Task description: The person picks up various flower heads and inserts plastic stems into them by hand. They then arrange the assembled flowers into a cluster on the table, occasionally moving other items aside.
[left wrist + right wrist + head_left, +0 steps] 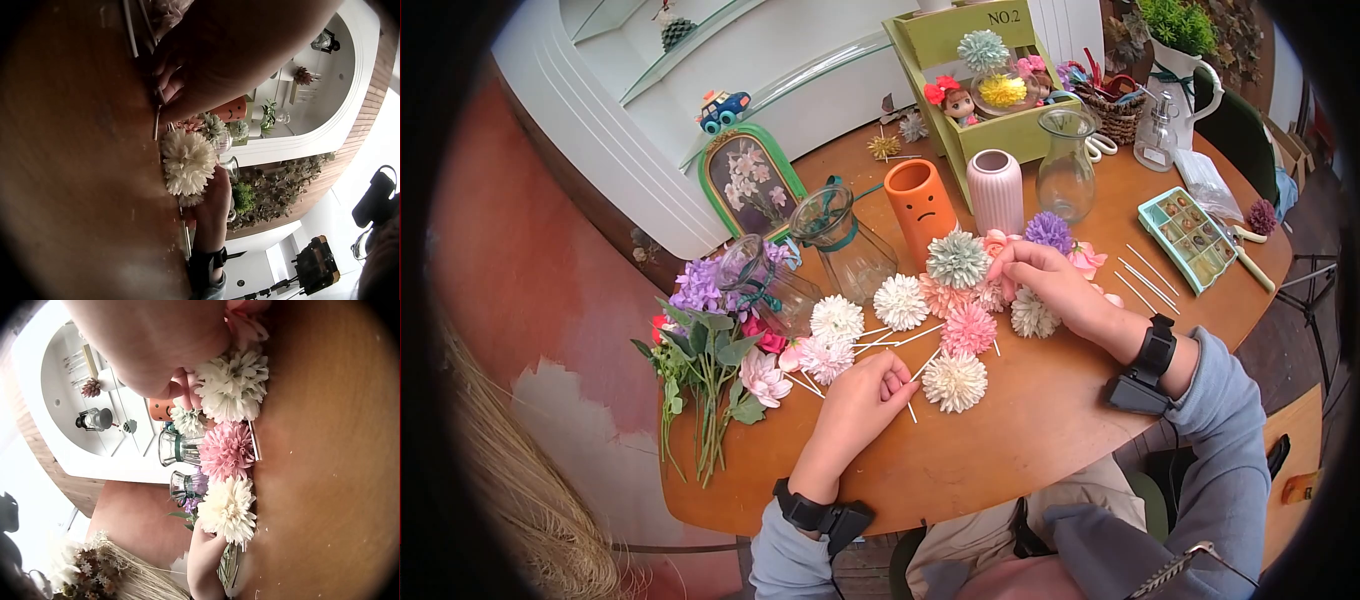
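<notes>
My left hand [862, 405] pinches the white stick of a cream pompom flower [955, 382]; its head lies just right of the fingertips, low over the table. In the left wrist view the stick [156, 124] runs from between the fingers. My right hand [1055, 285] reaches over the flower heads, fingers bent. Its fingertips are right at the edge of a pale green pompom flower [958, 258], above pink blooms; I cannot tell whether they grip it. A pink pompom flower [968, 328] sits between the hands, and a white one [1033, 313] under the right hand.
Behind the flowers stand an orange vase [920, 208], a pink ribbed vase [996, 190] and glass vases [840, 240]. Leafy stems [715, 370] lie at the left. Loose white sticks [1148, 280] and a teal compartment box [1190, 240] are at the right.
</notes>
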Demonstrator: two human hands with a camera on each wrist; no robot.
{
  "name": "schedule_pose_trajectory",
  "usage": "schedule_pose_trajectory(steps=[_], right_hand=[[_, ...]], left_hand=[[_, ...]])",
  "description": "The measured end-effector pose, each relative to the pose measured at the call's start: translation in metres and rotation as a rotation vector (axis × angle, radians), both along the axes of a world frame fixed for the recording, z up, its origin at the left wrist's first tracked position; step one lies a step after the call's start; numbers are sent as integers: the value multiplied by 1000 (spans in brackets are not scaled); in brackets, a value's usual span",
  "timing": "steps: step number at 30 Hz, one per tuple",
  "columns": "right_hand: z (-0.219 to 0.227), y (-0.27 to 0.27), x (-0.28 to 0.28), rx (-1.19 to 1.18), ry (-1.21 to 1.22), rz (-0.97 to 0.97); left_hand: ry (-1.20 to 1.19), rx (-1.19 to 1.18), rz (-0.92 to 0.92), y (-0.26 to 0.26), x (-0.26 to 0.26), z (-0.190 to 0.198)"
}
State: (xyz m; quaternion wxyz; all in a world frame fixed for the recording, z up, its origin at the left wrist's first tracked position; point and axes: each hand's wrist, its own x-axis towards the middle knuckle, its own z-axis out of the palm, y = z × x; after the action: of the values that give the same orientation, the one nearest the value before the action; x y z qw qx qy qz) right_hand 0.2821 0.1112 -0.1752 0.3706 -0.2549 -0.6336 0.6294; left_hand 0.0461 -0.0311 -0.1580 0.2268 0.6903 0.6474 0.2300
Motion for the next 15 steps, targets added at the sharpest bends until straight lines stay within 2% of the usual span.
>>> schedule_pose_trajectory(steps=[15], right_hand=[[0,0,0,7,-3,-2]], left_hand=[[-2,-1,-4,0,0,0]])
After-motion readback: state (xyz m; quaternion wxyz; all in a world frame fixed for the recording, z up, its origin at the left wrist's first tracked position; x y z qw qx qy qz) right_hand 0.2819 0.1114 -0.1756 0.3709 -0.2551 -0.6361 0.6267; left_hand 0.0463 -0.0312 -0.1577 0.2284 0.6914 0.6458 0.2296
